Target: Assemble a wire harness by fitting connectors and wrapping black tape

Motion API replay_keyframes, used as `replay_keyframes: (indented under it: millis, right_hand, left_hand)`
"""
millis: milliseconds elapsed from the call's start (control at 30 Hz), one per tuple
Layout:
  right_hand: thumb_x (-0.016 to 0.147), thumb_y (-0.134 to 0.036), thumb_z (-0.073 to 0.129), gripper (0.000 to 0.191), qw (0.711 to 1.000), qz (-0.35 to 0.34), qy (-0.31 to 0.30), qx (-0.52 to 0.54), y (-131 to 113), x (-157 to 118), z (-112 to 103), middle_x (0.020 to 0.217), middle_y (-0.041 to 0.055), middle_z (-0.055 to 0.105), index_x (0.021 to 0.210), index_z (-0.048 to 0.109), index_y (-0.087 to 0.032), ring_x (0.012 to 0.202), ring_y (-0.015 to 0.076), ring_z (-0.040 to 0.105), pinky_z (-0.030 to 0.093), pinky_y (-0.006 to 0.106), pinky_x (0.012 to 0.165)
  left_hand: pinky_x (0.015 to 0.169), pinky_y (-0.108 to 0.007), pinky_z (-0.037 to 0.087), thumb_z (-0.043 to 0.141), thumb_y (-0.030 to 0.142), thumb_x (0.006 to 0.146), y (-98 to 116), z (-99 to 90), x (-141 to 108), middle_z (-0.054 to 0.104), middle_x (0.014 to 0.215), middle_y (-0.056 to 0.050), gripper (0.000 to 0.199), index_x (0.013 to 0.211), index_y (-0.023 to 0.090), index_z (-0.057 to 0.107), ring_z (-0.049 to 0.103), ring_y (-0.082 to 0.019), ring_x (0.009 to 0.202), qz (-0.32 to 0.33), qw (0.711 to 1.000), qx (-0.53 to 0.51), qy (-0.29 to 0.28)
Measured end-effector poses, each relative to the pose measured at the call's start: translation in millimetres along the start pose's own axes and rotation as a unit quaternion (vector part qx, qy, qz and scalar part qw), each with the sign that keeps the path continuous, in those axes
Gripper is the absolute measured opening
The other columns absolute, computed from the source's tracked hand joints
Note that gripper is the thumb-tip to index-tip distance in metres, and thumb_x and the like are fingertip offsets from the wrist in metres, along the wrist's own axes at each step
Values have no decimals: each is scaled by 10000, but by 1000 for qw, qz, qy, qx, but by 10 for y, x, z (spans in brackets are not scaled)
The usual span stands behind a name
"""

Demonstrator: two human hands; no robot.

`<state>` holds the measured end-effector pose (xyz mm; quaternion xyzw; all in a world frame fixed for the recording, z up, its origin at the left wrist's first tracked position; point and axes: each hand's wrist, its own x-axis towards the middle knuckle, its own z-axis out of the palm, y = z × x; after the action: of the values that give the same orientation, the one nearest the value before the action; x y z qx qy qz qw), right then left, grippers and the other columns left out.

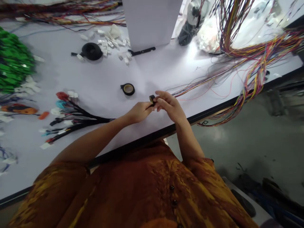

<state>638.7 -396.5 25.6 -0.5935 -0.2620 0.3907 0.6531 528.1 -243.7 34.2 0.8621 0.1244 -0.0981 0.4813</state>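
Observation:
My left hand (pixel 139 112) is closed around the wire harness (pixel 104 120), whose black-wrapped branches with connectors fan out to the left on the table. A small roll of black tape (pixel 152 98) is at the fingers of my right hand (pixel 169 106), right by the harness. Those right fingers are bent about the roll and partly overlap it. Beyond my right hand the harness runs on as loose coloured wires (pixel 190 87). Another roll of black tape (pixel 128 89) lies flat on the table, a little beyond my left hand.
A large black roll (pixel 91 51) and scattered white connectors (pixel 111 41) lie farther back. Green connectors (pixel 15 60) are heaped at the left. Thick wire bundles (pixel 256 50) lie at the right, some hanging over the table's dark front edge (pixel 209 110). A grey panel (pixel 152 22) stands at the back.

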Motion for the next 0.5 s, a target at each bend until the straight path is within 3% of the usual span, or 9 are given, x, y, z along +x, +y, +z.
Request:
replay_keyframes:
  millis: [67, 133, 200, 267, 333, 433, 500]
  right_hand:
    - [868, -523, 702, 355, 999, 46, -4, 3, 90, -51, -123, 816, -2, 671, 980, 643, -192, 621, 91, 605, 518, 237, 599]
    - [788, -453, 801, 367, 997, 78, -6, 3, 219, -95, -226, 882, 18, 707, 993, 666, -180, 707, 102, 643, 537, 233, 662]
    - [643, -389, 908, 628, 997, 61, -8, 39, 340, -57, -269, 1140, 50, 715, 1190, 645, -225, 938, 141, 678, 559, 260, 799]
    - [575, -413, 932, 849, 995, 22, -24, 91, 414, 41, -247, 1269, 50, 678, 1334, 574, -285, 1046, 168, 662, 559, 292, 859]
    - [641, -507, 874, 787, 993, 20, -48, 109, 436, 105, -182, 1120, 44, 712, 1327, 588, -249, 932, 158, 665, 557, 276, 767]
    - [768, -515, 773, 577, 994, 65, -43, 79, 423, -9, -61, 954, 36, 693, 1215, 648, -172, 816, 137, 632, 531, 246, 651]
    - [788, -452, 756, 491, 994, 90, -16, 63, 424, -179, 1, 1001, 37, 685, 1182, 654, -178, 835, 134, 625, 542, 256, 680]
  left_hand:
    - [523, -243, 323, 458, 272, 948, 22, -107, 22, 452, 596, 26, 239, 883, 146, 650, 402, -104, 516, -44, 988, -134, -60]
    - [451, -233, 205, 459, 285, 955, 43, -193, 62, 322, 551, 57, 237, 873, 149, 635, 267, -82, 449, -95, 955, -243, -140]
    - [432, -228, 139, 495, 330, 951, 57, -239, 109, 272, 558, 69, 249, 866, 146, 638, 208, -68, 435, -113, 923, -302, -211]
    - [427, -226, 131, 526, 391, 939, 55, -235, 142, 258, 565, 74, 284, 871, 143, 647, 189, -64, 433, -110, 913, -312, -240]
    - [430, -228, 171, 500, 430, 939, 30, -179, 145, 277, 546, 69, 326, 870, 150, 652, 213, -74, 430, -101, 940, -262, -194]
    - [524, -244, 340, 460, 386, 933, -50, -41, 108, 472, 583, 7, 321, 820, 159, 657, 430, -123, 530, -45, 997, -55, -17]
    - [651, -266, 423, 455, 336, 923, -100, 24, 100, 608, 716, -45, 292, 822, 160, 665, 564, -166, 697, -9, 995, 75, 67]
